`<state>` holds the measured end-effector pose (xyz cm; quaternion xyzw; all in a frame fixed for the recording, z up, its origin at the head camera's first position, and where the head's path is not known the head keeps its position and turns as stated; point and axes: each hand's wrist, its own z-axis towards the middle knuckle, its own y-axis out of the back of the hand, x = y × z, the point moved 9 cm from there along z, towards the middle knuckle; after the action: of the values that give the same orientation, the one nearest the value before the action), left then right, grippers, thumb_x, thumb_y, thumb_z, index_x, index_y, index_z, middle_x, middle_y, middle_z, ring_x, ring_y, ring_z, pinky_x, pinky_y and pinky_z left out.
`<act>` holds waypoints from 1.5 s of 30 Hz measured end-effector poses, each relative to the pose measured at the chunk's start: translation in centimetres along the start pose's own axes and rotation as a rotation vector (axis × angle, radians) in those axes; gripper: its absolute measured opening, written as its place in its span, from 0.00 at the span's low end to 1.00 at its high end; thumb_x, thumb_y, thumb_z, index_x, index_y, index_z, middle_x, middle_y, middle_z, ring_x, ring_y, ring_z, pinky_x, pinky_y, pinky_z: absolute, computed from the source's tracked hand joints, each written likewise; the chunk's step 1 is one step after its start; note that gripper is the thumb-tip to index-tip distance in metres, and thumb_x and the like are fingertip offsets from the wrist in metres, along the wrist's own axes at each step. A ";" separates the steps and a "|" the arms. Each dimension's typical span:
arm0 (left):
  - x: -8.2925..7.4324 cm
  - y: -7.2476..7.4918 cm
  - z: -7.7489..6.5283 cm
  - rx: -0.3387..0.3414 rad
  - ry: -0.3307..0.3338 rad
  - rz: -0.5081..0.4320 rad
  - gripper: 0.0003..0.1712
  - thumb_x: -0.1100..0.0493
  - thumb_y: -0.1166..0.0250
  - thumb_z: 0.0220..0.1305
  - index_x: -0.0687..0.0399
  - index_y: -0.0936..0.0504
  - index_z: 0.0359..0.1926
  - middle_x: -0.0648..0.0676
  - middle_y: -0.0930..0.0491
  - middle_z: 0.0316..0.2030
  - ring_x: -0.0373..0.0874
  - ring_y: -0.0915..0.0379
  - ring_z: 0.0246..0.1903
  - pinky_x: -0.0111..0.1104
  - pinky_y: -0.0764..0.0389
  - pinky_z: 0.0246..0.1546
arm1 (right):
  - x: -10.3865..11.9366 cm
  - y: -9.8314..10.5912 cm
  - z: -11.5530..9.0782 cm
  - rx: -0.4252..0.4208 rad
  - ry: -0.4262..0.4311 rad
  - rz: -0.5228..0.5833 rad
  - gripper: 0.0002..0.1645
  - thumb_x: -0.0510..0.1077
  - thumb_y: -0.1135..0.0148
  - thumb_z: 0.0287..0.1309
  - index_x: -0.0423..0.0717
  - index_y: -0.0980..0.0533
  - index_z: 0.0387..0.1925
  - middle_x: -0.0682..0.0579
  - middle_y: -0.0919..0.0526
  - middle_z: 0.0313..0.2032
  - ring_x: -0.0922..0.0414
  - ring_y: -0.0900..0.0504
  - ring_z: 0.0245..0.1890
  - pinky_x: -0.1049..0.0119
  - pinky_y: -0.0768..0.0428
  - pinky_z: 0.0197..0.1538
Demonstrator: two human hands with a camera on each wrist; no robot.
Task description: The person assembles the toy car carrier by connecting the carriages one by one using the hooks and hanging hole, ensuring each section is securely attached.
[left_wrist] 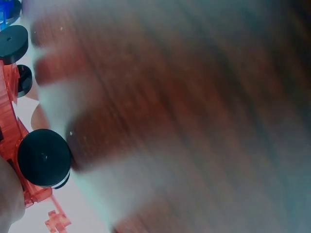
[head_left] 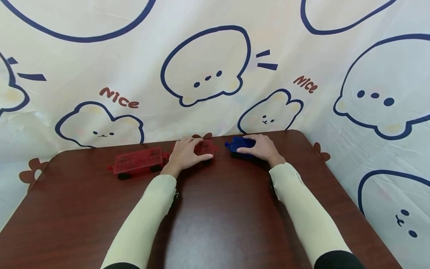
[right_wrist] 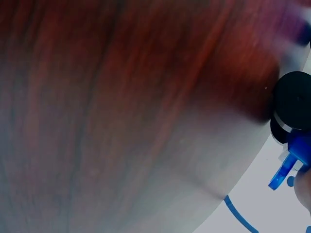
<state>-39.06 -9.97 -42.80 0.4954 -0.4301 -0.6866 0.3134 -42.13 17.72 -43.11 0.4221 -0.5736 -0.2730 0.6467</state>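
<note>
My left hand (head_left: 183,154) holds a translucent red toy train car (head_left: 205,147), thumb on its near side and fingers reaching over its far side. In the left wrist view, that red car (left_wrist: 7,87) shows its black wheels at the left edge. To the right, my right hand (head_left: 263,148) grips a blue toy train car (head_left: 239,144) between thumb and fingers. A blue hook (right_wrist: 283,172) sticks out from it in the right wrist view. A short gap separates the blue and red cars. Left of my left hand stands another, longer red toy train car (head_left: 137,160) on black wheels.
All the cars stand near the back edge of a dark brown wooden table (head_left: 215,224). Behind it and on the right hangs a pale cloth (head_left: 208,119) printed with cartoon animals. The table's right edge slopes down past my right forearm.
</note>
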 end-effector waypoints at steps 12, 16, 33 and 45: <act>0.2 0.4 -0.2 -0.010 0.038 -0.053 0.55 0.16 0.41 0.50 0.43 0.27 0.70 0.56 0.29 0.67 0.54 0.36 0.64 0.54 0.41 0.68 | 1.6 -1.0 0.2 0.026 0.021 0.000 0.57 0.82 0.33 0.42 0.54 0.25 0.68 0.44 0.23 0.63 0.45 0.26 0.58 0.40 0.25 0.60; 0.3 0.6 -0.3 -0.021 0.043 -0.064 0.55 0.16 0.40 0.50 0.43 0.27 0.70 0.55 0.29 0.66 0.54 0.36 0.63 0.55 0.41 0.68 | 2.0 -1.1 0.2 0.026 0.029 0.006 0.57 0.82 0.33 0.41 0.54 0.25 0.67 0.44 0.23 0.62 0.45 0.26 0.57 0.40 0.24 0.59; 0.5 0.6 -0.4 -0.012 0.040 -0.083 0.54 0.16 0.40 0.49 0.42 0.27 0.70 0.55 0.28 0.64 0.53 0.35 0.60 0.57 0.35 0.64 | 3.2 -2.1 0.5 0.027 0.037 0.011 0.57 0.82 0.32 0.40 0.56 0.24 0.67 0.46 0.21 0.61 0.47 0.25 0.56 0.42 0.23 0.59; 0.5 0.7 -0.4 -0.015 0.036 -0.082 0.55 0.16 0.40 0.50 0.41 0.27 0.70 0.54 0.28 0.63 0.52 0.35 0.60 0.56 0.34 0.63 | 3.9 -2.3 0.7 0.024 0.054 0.003 0.57 0.83 0.32 0.39 0.55 0.23 0.66 0.45 0.20 0.59 0.47 0.24 0.53 0.43 0.22 0.57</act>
<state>-38.85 -10.82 -42.45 0.5225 -0.3986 -0.6930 0.2965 -41.80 13.19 -43.09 0.4361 -0.5598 -0.2537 0.6573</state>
